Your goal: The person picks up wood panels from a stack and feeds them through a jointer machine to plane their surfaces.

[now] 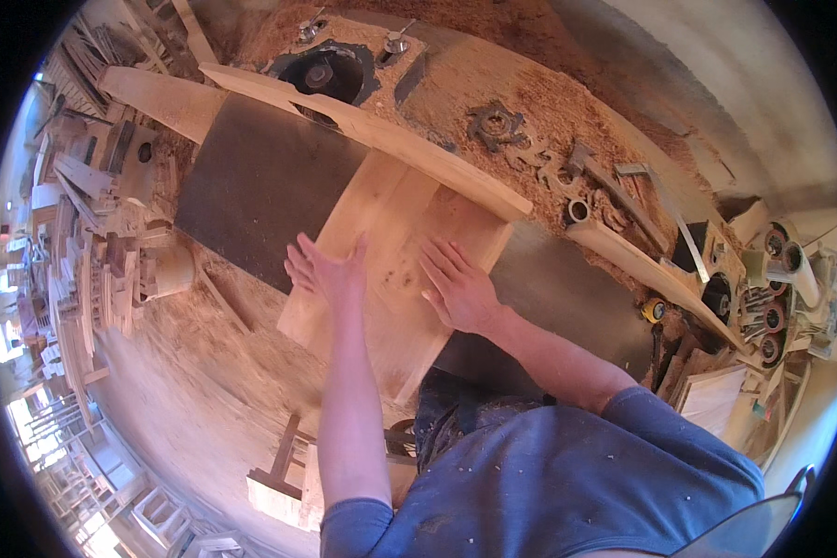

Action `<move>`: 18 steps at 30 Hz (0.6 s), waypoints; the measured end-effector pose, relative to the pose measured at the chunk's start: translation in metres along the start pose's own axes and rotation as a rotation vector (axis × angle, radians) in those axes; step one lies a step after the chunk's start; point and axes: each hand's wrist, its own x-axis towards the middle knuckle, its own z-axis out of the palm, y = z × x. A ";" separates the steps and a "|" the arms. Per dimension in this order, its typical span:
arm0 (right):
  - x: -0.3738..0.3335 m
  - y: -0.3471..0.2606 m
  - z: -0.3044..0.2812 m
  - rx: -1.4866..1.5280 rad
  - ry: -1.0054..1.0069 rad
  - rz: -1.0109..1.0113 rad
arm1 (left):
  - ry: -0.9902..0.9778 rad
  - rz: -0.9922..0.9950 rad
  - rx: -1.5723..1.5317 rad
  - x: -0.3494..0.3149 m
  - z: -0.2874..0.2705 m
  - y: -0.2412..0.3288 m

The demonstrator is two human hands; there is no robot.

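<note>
A wide pale wooden board [395, 270] with a few dark knots lies across the dark machine table [260, 181]. Its far end meets a long wooden fence [381, 130]. At the board's left edge is my left hand [333, 270], fingers spread and thumb raised. My right hand [462, 290] rests flat on the board's right half, fingers stretched out. Neither hand is wrapped round anything. Behind the fence sits a dark round opening with a spindle [319, 76]; whether it turns I cannot tell.
Sawdust covers the bench behind the fence, where a toothed cutter head [495, 126], a hammer [623, 200] and a metal square [670, 219] lie. A yellow tape measure [654, 310] sits at the right. Wood offcuts [102, 279] are piled at the left.
</note>
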 end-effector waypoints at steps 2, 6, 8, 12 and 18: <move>0.000 -0.002 0.000 0.031 -0.005 0.007 | -0.042 -0.070 0.053 0.028 0.017 0.010; 0.001 -0.001 -0.001 0.022 -0.002 0.067 | -0.137 -0.133 0.041 0.031 0.022 0.025; 0.003 -0.002 0.000 0.021 0.020 0.071 | -0.159 -0.141 0.038 0.039 0.020 0.027; 0.016 -0.005 0.004 0.016 0.022 0.067 | -0.152 -0.146 0.043 0.058 0.019 0.023; 0.020 -0.002 0.011 0.004 0.031 0.071 | -0.146 -0.150 0.066 0.065 0.026 0.011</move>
